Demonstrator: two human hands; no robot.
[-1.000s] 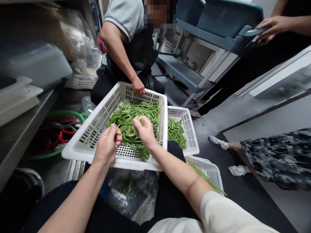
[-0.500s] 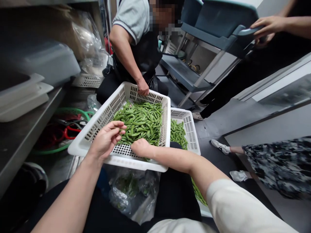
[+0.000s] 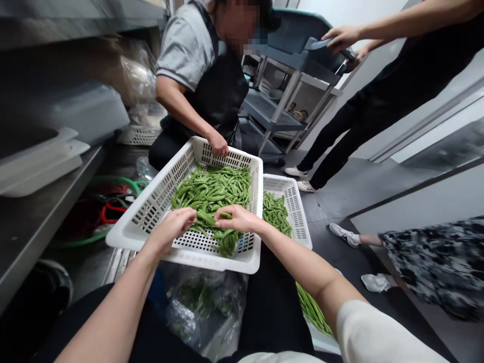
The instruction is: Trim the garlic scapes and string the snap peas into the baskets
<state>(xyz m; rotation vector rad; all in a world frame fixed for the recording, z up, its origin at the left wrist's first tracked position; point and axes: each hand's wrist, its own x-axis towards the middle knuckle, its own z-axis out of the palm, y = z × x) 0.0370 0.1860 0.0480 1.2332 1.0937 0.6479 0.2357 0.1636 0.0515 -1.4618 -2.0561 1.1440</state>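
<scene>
Nearest, a clear plastic bag (image 3: 227,322) holding leafy scraps lies below the white slotted basket (image 3: 215,263). A small cluster of pods (image 3: 227,243) sits in the basket's near right corner. Over its near part, the left hand (image 3: 176,227) is nearly closed, thumb and forefinger pinching the left end of a pea pod (image 3: 205,218). The right hand (image 3: 238,219) is half-curled, fingertips on the pod's right end, with more green inside its curl. Half a second earlier the right hand was down at the pods, apart from the left; both now meet at one pod, so work appears to have passed from picking up to two-handed handling. The main pod heap (image 3: 215,184) lies beyond. Farther, a co-worker's hand (image 3: 218,145) grips the far rim, unchanged; the grey cart (image 3: 260,113) behind has shifted left.
</scene>
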